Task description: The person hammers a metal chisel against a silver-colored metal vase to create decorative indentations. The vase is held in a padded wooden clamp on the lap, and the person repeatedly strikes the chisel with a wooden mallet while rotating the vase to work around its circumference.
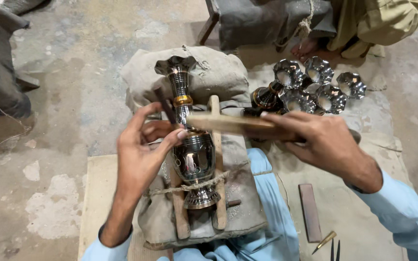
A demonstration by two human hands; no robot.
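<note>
A shiny metal vase (193,145) with a gold band lies on its side between two wooden rails (217,159), tied with twine on a stuffed cloth cushion (204,72). My left hand (143,145) pinches a thin dark chisel (165,105) whose tip rests on the vase's shoulder. My right hand (315,137) grips a wooden mallet stick (223,123) held level across the vase, its end near the chisel's top.
Several similar flared metal vases (310,87) stand at the back right. A flat dark sharpening stone (309,211) and small pointed tools (326,241) lie at lower right. Another person's bare feet (308,47) and a stool are at the top. The floor is concrete.
</note>
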